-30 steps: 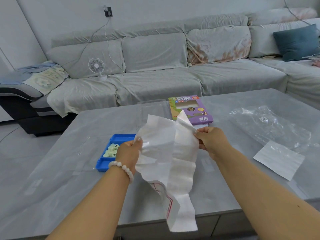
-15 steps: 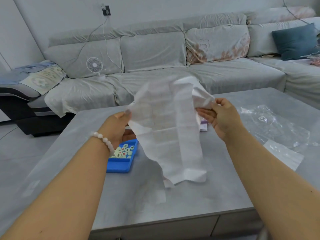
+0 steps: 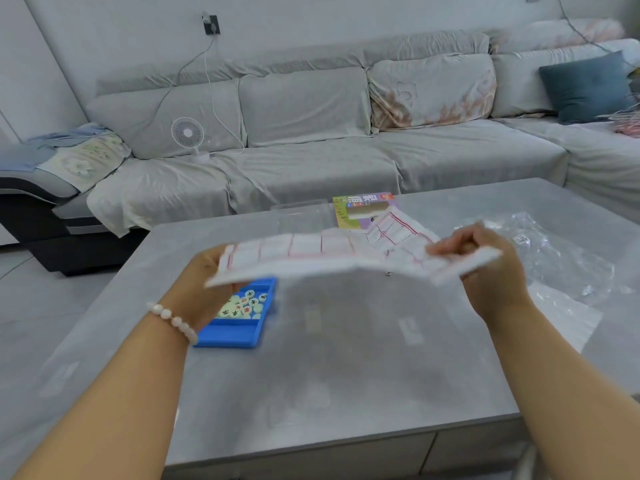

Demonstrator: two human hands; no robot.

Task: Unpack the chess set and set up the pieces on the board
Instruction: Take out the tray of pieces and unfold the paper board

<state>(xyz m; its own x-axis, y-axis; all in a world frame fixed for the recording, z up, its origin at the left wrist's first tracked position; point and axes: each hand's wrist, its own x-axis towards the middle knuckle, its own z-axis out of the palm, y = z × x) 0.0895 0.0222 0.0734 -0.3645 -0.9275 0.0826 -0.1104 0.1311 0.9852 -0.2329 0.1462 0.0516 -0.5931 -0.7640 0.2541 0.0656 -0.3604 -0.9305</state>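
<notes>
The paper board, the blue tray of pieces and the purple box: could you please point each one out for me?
paper board (image 3: 311, 252): head view, on its printed red grid.
blue tray (image 3: 228, 336): head view, on its bare near compartment.
purple box (image 3: 360, 207): head view, on its printed lid.

Behind the grey stone-look bench (image 3: 346, 368), a long L-shaped sofa (image 3: 311, 161) under loose grey covers, backed against a plain pale grey wall (image 3: 311, 19). On the sofa seat, a small white round desk fan (image 3: 188, 133), its white cable (image 3: 211, 84) running up to a black wall socket (image 3: 210, 24); at the right end a dark teal square cushion (image 3: 585, 86), at the left end a folded pale floral cloth (image 3: 83, 159) over the dark armrest. Left of the bench, light grey tiled floor (image 3: 41, 306); soft, even light throughout.
</notes>
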